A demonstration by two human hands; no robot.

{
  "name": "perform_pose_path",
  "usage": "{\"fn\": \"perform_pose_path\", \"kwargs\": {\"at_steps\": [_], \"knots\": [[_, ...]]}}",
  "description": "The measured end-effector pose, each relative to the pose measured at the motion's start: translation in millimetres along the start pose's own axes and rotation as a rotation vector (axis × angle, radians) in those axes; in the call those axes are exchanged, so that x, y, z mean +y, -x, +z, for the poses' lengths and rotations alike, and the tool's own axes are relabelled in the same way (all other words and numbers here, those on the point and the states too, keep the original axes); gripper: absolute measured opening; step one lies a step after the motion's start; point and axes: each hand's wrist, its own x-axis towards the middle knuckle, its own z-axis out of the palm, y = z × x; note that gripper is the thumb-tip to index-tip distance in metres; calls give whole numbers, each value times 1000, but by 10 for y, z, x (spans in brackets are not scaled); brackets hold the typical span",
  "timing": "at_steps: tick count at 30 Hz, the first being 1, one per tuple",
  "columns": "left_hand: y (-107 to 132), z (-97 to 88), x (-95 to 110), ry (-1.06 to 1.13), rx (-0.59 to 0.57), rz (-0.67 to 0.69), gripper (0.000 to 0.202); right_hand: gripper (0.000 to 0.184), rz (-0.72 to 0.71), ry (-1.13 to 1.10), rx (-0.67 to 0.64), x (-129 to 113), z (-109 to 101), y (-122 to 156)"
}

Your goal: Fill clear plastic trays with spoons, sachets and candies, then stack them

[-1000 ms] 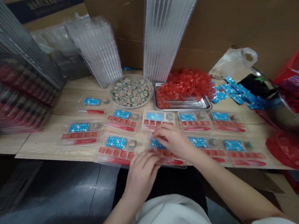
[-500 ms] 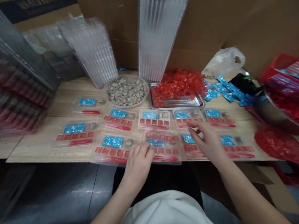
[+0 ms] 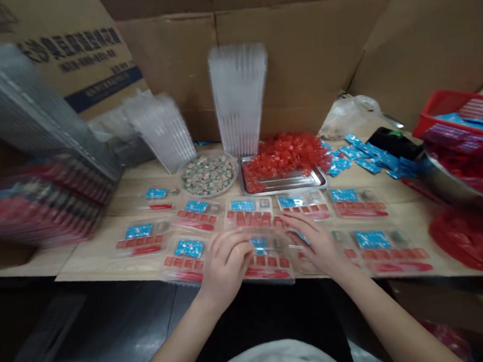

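Note:
My left hand (image 3: 226, 262) is over the front row of clear plastic trays, its fingers curled inward. What its fingertips grip is hidden. To its right lies a clear tray (image 3: 267, 262) with a blue packet (image 3: 259, 246), red square pieces and a red stick-like item along the front. My right hand (image 3: 312, 239) reaches across from the right side, fingers stretched and apart, partly covering another filled tray. Its fingertips are close to a red square piece (image 3: 278, 221); blur hides whether they touch. Further trays (image 3: 189, 256) with like contents lie around both hands.
Behind the trays stand a round tub (image 3: 208, 175) of small wrapped squares and a metal tray (image 3: 283, 183) heaped with red packets. Stacked clear trays (image 3: 239, 98) rise behind them. Loose blue packets (image 3: 368, 164), a red basket (image 3: 456, 116) and a metal bowl (image 3: 443, 172) are at right.
The view has tilted up and shifted. My right hand has moved left, closer to my left hand, and its fingers have straightened. My left hand stays by the same tray.

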Motion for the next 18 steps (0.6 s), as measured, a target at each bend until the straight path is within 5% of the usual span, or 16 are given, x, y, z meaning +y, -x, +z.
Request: {"fn": "perform_pose_path", "kwargs": {"at_steps": [4,8,11,15,18], "knots": [[-83,-210,-212,282,23,-284,49,34,66,-221,-59,-227,-6,-264],[19,-411,-442,654,140,-705,29,34,320,-615,-202,-508,258,-559],[121,-612,-679,780,263,-972,33,27,459,-826,-259,-664,578,-872],[134,-994,-1271,717,263,-1200,47,19,649,-904,-355,-898,1090,-1460],[16,-1255,-1876,566,221,-1232,44,13,797,-966,-381,-1110,1502,-1932]]}}
